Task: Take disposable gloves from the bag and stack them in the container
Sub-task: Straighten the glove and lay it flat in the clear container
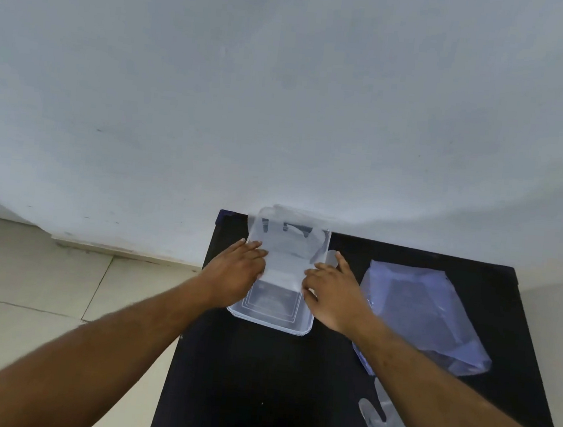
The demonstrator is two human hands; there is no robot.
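A clear plastic container (271, 322) sits on the black table (257, 383) near its far left corner. A translucent disposable glove (286, 251) lies spread over the container, its fingers reaching past the far rim. My left hand (236, 271) grips the glove's left edge and my right hand (333, 289) grips its right edge, both over the container. To the right lies the clear plastic bag (425, 313), open and crumpled. Another glove (387, 426) rests on the table near the front right, partly under my right forearm.
The table stands against a pale wall (284, 93). Tiled floor (42, 286) shows to the left of the table. Bare black tabletop stretches between the container and the near edge.
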